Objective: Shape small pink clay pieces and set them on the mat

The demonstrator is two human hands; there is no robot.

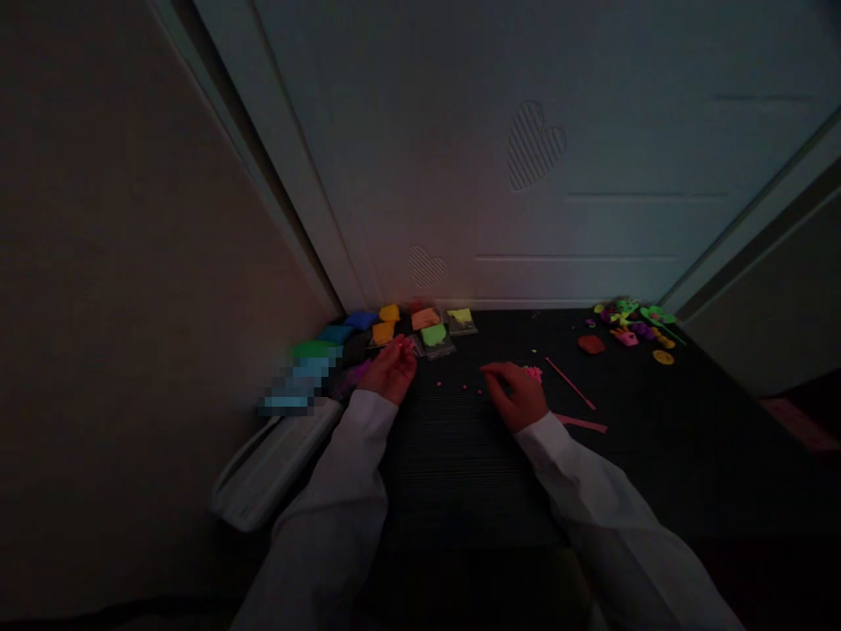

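Pkts (pixel 434 335) back L on tbl (pixel 453 482), case (pixel 276 464) nearer L, balls (pixel 464 386) ctr, models (pixel 629 336) back R

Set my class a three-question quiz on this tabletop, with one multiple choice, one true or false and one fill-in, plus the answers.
1. What lies on the dark table between the left hand and the right hand?
A) A red lump
B) Small pink balls
C) A flat yellow disc

2. True or false: the white case lies to the left of the left hand.

3. Fill in: the thin pink stick lies to the ____ of the right hand.

Key: 1 B; 2 true; 3 right.
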